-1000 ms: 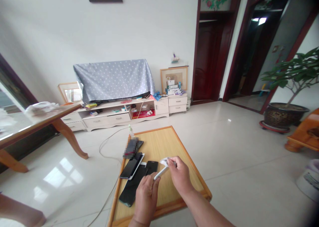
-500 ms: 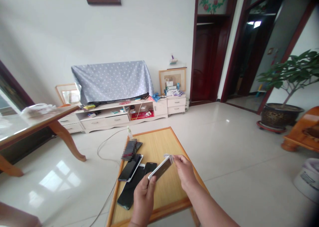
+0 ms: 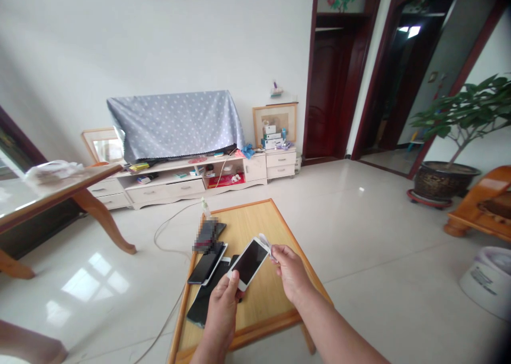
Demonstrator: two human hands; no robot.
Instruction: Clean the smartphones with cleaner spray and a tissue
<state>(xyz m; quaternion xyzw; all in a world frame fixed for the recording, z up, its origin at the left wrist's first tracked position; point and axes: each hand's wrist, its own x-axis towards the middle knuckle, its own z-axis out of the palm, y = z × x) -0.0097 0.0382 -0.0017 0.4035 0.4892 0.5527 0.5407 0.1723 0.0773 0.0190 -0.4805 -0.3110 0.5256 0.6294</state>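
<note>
A white phone (image 3: 250, 264) with a dark screen is held tilted, face up, above a low wooden table (image 3: 263, 220), gripped at its lower end by a person's left hand (image 3: 223, 303), thumb laid over the front and fingers curled beneath. The right hand (image 3: 293, 271), at the phone's upper corner, pinches a small whitish cloth (image 3: 264, 241) between thumb and fingers, the cloth against the phone's edge. Along the table's left side, just beyond the left hand, lie more devices: a large black one (image 3: 211, 300), partly hidden by that hand, and a dark phone (image 3: 205, 265) resting on a white-edged one. Farther up are a dark item (image 3: 207, 236) obscured by pixelation and, at the far corner, a small clear bottle (image 3: 205, 209). Across the glossy tiled floor, a polka-dotted blue cover (image 3: 175, 127) drapes over a broad shape on a white cabinet (image 3: 257, 168), with small boxes (image 3: 272, 138) stacked at its right end. To the right of the room stand a potted plant (image 3: 445, 185) and, nearer, a whitish bucket (image 3: 489, 281); a dark red door (image 3: 329, 95) is set in the far wall.
</note>
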